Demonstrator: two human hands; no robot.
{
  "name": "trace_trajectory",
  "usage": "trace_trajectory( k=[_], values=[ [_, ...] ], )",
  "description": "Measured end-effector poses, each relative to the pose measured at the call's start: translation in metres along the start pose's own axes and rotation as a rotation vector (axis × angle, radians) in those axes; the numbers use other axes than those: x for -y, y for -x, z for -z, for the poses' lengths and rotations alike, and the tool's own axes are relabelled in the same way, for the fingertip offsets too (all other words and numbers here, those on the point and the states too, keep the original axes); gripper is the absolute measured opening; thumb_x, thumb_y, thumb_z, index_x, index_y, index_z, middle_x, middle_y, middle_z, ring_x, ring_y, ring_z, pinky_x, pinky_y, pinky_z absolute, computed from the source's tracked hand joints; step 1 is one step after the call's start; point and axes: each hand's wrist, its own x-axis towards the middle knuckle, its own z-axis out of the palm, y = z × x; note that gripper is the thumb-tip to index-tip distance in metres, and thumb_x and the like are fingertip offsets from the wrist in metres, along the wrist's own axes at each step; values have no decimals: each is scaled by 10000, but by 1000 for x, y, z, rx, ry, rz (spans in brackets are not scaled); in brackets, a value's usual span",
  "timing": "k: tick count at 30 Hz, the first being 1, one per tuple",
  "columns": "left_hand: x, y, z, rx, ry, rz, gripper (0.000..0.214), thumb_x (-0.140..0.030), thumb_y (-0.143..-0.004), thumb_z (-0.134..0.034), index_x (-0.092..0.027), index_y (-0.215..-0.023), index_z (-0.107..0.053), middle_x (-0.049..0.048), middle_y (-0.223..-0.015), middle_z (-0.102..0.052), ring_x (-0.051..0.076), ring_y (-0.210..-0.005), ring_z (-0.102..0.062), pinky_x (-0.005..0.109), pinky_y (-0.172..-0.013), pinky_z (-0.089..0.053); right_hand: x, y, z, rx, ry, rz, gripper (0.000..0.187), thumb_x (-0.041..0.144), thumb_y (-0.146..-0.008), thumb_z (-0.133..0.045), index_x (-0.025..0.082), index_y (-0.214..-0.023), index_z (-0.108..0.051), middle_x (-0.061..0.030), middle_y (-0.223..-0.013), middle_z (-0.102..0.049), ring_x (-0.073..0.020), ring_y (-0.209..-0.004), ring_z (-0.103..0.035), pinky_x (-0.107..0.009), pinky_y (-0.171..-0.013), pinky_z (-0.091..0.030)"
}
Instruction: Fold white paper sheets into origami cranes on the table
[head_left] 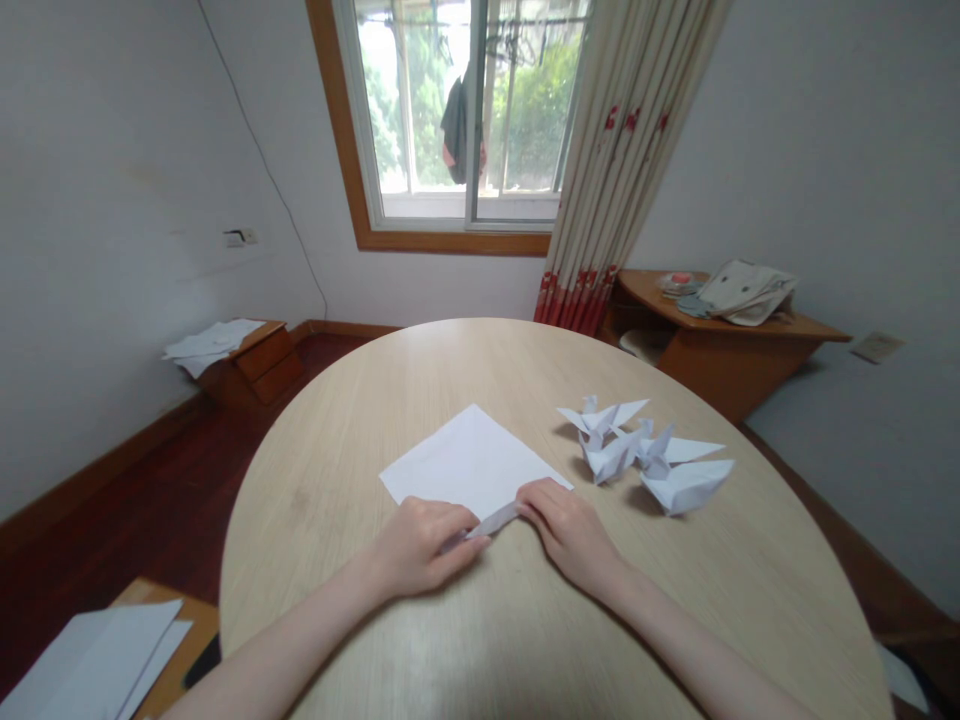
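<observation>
A white sheet of paper [472, 455] lies on the round wooden table [360, 400], one corner pointing away from me. Its near edge is lifted and bent up between my hands. My left hand [427, 545] pinches the near left part of that edge between thumb and fingers. On the near right side, my right hand [562, 525] grips the edge with bent fingers. Some of the paper's near edge is hidden under the hands. To the right stand several folded paper cranes [686, 485], close together and apart from my right hand.
A stack of white sheets [97, 660] lies at the lower left beside the table. More papers [214, 340] rest on a small wooden cabinet [266, 370] by the left wall. A cloth bag [750, 290] sits on a wooden desk [750, 345] at the back right, near the curtain [622, 150].
</observation>
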Motion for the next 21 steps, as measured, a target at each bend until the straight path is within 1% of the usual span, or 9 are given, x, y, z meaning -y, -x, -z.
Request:
trace_trajectory(
  k=[3,7,12,15,19,21],
  values=[
    [1,1,-1,-3,44,41,345,-298,-991,-372,-144,-794,-610,15,-640,-620,113,-549,-557,212,-538,-345,1,0,0,4,32,-22,251,251,-1001,-351,194,-852,-545,-72,-825,-630,-226,-795,-576,-335,-683,-453],
    [-1,0,0,11,119,144,352,-305,-979,-379,-143,-740,-581,-2,-601,-560,101,-524,-498,206,-532,-336,2,0,-1,-5,73,-78,255,272,-1002,-354,207,-810,-509,-58,-793,-611,-220,-771,-562,-329,-675,-427],
    [-5,-3,2,37,258,270,347,-341,-942,-406,-149,-692,-551,-22,-579,-492,96,-520,-446,205,-522,-316,2,-1,-2,-12,100,-135,171,266,-961,-453,206,-805,-492,-53,-794,-600,-229,-782,-553,-337,-692,-415],
    [-6,-4,2,58,347,352,345,-382,-914,-435,-147,-691,-553,-33,-562,-457,94,-513,-407,209,-512,-292,0,-1,-3,-10,108,-154,148,250,-947,-458,207,-808,-485,-55,-813,-597,-233,-794,-541,-351,-714,-412],
    [-7,-4,2,120,522,459,351,-453,-870,-479,-154,-695,-532,-48,-551,-399,92,-503,-332,217,-482,-235,0,-1,-3,13,87,-139,171,225,-951,-406,215,-790,-462,-54,-809,-593,-231,-800,-532,-358,-725,-401],
    [-9,-5,3,148,645,482,339,-459,-846,-505,-161,-685,-504,-45,-567,-408,94,-519,-336,217,-489,-234,2,-1,-1,35,74,-123,172,218,-949,-400,215,-786,-453,-50,-804,-591,-230,-802,-531,-364,-737,-395]
  ],
)
